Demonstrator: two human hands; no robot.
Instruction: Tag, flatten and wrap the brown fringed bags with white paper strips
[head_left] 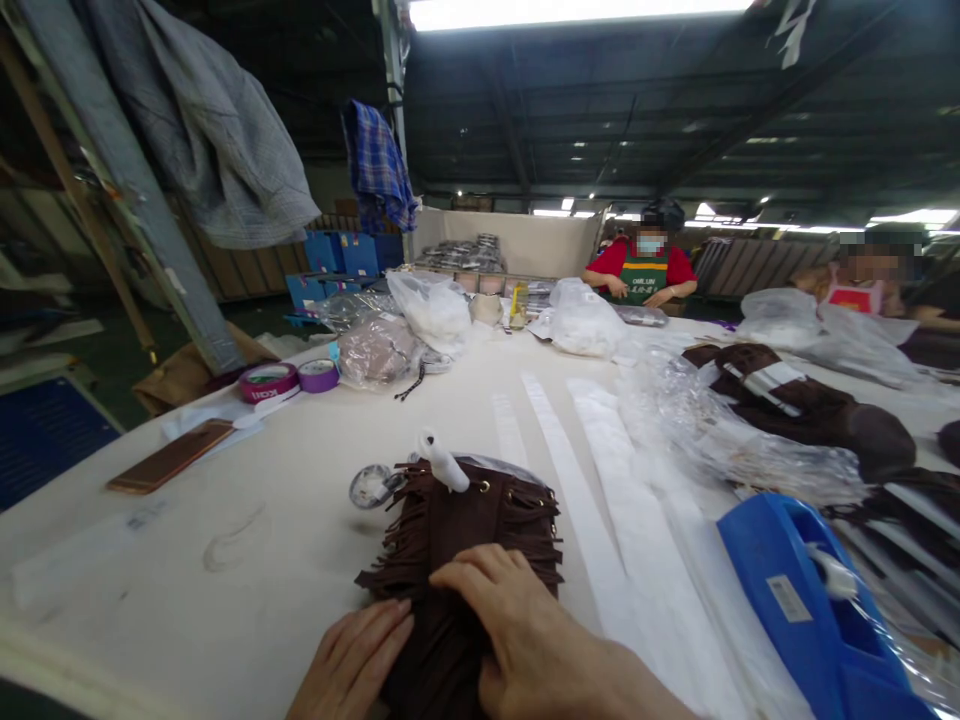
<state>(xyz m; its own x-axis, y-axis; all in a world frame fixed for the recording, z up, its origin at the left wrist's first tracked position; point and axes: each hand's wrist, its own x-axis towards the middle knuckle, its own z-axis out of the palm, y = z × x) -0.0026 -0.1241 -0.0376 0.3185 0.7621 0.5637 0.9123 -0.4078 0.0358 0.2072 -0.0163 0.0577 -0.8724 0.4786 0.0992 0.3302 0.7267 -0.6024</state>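
A dark brown fringed bag (465,525) lies on the white table in front of me, with small metal eyelets near its far edge. My left hand (360,655) rests along the bag's near left side, its fingers stretched out against the fringe. Over the middle of the bag, my right hand (517,630) is bent, fingers and thumb gripping the brown material. A white wrapped piece (446,463) sticks up from the far edge. Beside it on the left is a ring (370,487) that looks wrapped in clear plastic. The bag's near end is partly hidden by my hands.
White strips (570,480) lie right of the bag, then a blue tape dispenser (810,600). A phone (172,455) and tape rolls (270,382) are at left. Plastic-wrapped goods (379,350) and brown bags (802,400) lie farther off. Co-workers (641,265) are across the table.
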